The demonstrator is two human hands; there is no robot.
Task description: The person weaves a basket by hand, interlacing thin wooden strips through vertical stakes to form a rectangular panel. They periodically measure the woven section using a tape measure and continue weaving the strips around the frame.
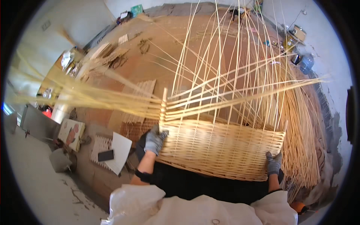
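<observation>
A rectangular pale woven wicker piece [221, 148] lies across my lap, with long loose canes [234, 37] rising and crossing above it and others blurred as they stretch left from its corner post [163, 105]. My left hand [155, 140], in a grey glove, is closed on the left end of the piece, just below that post. My right hand [273, 163], gloved too, grips the right end near its lower corner.
A big bundle of long canes [300, 150] lies at my right. At lower left are a white sheet with a phone [106, 155] and a padded stool [71, 133]. A water jug [306, 63] stands by the right wall; a cluttered bench [56, 77] runs along the left.
</observation>
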